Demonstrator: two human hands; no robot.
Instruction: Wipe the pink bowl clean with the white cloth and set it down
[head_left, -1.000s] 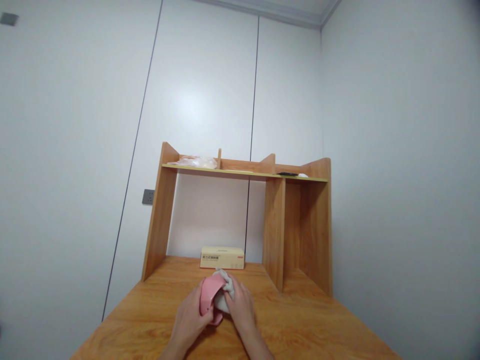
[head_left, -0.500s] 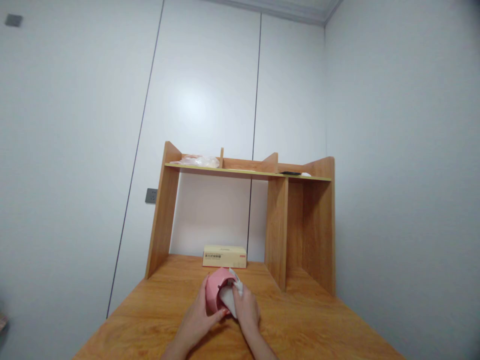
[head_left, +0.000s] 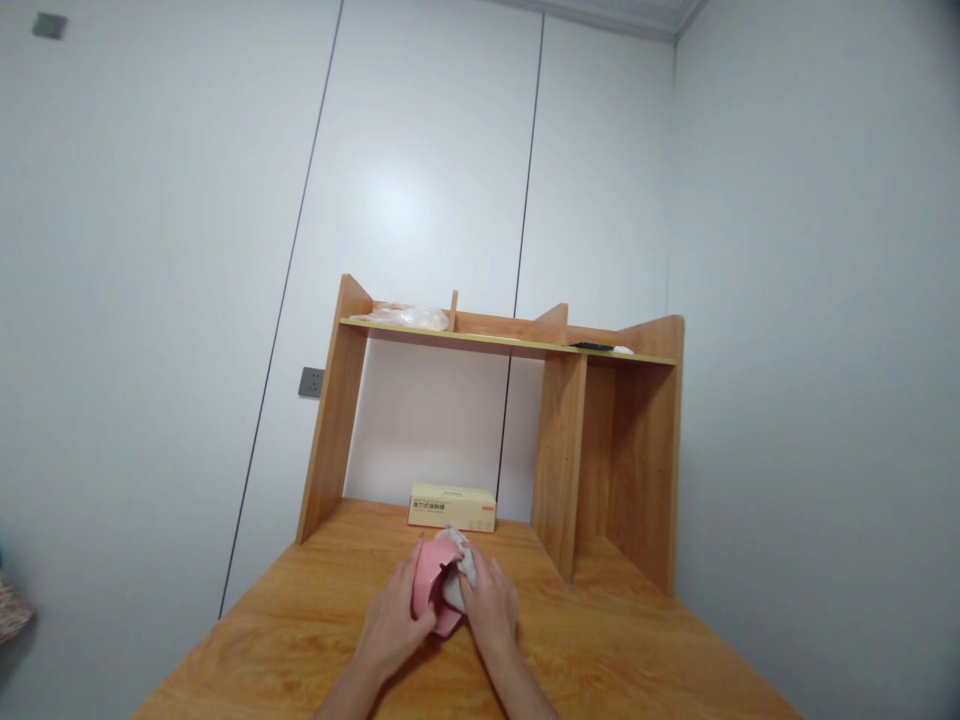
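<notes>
A pink, faceted hollow container (head_left: 431, 572) is held just above the desk, its opening turned toward the right. My left hand (head_left: 397, 615) grips it from the left, with the thumb at the lower edge. My right hand (head_left: 487, 602) is closed on a whitish cloth (head_left: 454, 590), which is pressed against the rim and partly inside the opening. Part of the cloth shows above the pink rim. The fingertips of my right hand are partly hidden by the cloth.
Behind my hands, a cream box (head_left: 452, 508) with printed writing stands on the wooden desk (head_left: 600, 660). A wooden shelf unit (head_left: 559, 450) rises at the back. On its top shelf lie a clear plastic bag (head_left: 409, 316) and a flat black item (head_left: 592, 346).
My right hand and the cloth have moved up along the container's rim, and more cloth now shows over the top. The container has turned slightly in my left hand. The view has shifted a little.
</notes>
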